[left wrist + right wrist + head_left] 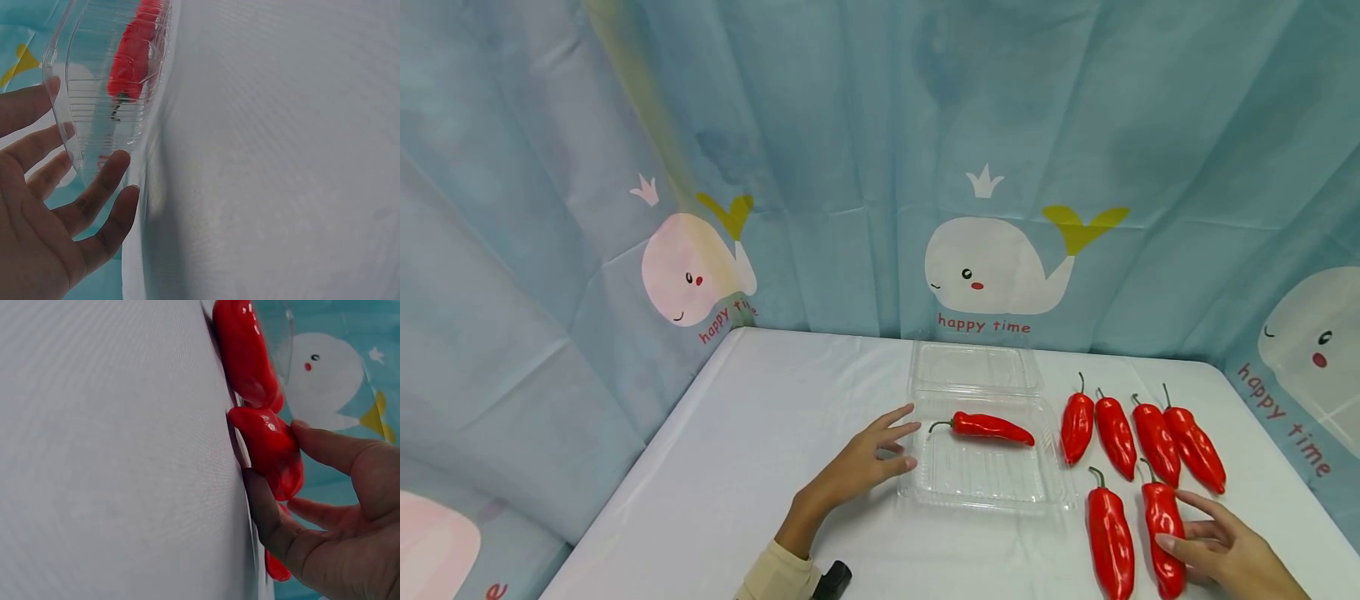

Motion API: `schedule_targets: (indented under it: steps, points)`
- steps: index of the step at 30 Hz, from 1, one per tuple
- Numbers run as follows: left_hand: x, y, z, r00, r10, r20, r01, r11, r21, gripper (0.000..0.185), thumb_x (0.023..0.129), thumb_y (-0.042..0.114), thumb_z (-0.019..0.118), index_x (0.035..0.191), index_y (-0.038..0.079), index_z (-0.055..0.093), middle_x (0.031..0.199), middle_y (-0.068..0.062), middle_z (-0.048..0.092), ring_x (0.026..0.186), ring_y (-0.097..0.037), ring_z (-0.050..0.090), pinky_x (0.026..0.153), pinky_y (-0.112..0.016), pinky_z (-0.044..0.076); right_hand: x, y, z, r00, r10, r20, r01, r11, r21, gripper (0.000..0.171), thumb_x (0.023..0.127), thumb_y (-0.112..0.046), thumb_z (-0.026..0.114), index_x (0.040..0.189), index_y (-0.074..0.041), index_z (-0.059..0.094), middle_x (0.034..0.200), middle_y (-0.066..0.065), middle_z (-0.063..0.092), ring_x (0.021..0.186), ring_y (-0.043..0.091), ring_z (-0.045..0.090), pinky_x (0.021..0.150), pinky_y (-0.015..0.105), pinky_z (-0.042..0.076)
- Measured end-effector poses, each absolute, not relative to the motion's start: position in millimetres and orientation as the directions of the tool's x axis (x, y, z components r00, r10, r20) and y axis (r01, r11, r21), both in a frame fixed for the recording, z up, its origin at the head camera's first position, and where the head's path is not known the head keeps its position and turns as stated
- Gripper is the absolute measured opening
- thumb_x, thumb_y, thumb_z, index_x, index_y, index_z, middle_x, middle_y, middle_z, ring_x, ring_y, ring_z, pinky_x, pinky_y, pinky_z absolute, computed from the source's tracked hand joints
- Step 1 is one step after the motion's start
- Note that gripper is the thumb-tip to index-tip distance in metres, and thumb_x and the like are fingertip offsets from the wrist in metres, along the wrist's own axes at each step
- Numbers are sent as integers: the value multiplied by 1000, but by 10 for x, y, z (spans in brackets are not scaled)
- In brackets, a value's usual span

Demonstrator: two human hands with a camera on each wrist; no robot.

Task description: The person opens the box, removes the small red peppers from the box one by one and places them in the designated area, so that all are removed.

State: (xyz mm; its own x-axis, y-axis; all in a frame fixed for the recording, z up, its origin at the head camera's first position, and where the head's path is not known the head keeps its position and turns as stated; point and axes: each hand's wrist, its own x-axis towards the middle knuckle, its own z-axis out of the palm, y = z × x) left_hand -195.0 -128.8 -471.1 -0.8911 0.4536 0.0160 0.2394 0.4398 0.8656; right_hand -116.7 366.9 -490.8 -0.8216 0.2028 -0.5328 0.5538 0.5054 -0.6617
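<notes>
Head view: right hand (1221, 546) pinches near-row pepper (1163, 537); left hand (868, 462) spread, touching tray (985, 483).

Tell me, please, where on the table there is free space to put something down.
The white table is bare left of the clear box, out to the left hand and beyond, and along the front edge between the hands. Inside the box, only one pepper lies at the back. Right of the box is crowded: six peppers, with the right hand on one.
</notes>
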Motion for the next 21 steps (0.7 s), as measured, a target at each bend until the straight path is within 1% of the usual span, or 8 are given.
schedule_targets:
  steps: [2, 5, 11, 14, 18, 21]
  points:
    - [-1952, -1289, -4714, -892, 452, 12, 235, 440, 867, 60, 103, 30, 69, 159, 18, 52, 173, 13, 30, 129, -28, 64, 97, -47, 59, -1166, 3670, -4917, -821, 201, -534, 553, 509, -660, 126, 84, -54, 86, 163, 5, 7, 128, 47, 50, 85, 23, 71, 77, 50, 65]
    - [-1955, -1296, -4729, -886, 462, 21, 247, 433, 867, 59, 104, 30, 69, 158, 16, 52, 174, 10, 29, 130, -28, 64, 98, -47, 58, -1161, 3658, -4908, -818, 194, -542, 557, 503, -661, 125, 85, -52, 86, 163, 5, 7, 128, 46, 51, 85, 23, 72, 77, 50, 65]
    - [-1956, -1305, -4746, -878, 476, 35, 265, 425, 865, 58, 104, 30, 69, 158, 14, 53, 175, 8, 28, 130, -29, 64, 97, -44, 58, -1147, 3618, -4855, -822, 177, -541, 543, 527, -654, 118, 88, -48, 85, 161, 7, 10, 124, 44, 55, 86, 22, 71, 78, 50, 65]
    - [-1954, -1306, -4746, -880, 474, 32, 262, 428, 865, 58, 104, 30, 69, 158, 14, 53, 174, 9, 28, 130, -28, 64, 97, -43, 58, -1139, 3608, -4837, -830, 171, -531, 527, 551, -647, 115, 88, -46, 85, 159, 8, 11, 116, 38, 61, 86, 22, 70, 78, 50, 65]
    - [-1952, -1305, -4740, -882, 470, 29, 258, 430, 865, 58, 104, 31, 69, 158, 15, 53, 174, 10, 28, 130, -28, 64, 97, -43, 57, -1138, 3599, -4823, -837, 166, -521, 511, 577, -637, 114, 87, -44, 86, 157, 9, 14, 111, 27, 65, 86, 20, 69, 77, 49, 65]
    - [-1954, -1303, -4734, -882, 471, 33, 262, 430, 864, 57, 104, 31, 69, 157, 15, 54, 174, 8, 28, 130, -27, 64, 97, -44, 57, -1140, 3597, -4818, -839, 164, -519, 506, 585, -634, 114, 86, -44, 86, 157, 10, 15, 110, 25, 65, 86, 20, 69, 77, 49, 65]
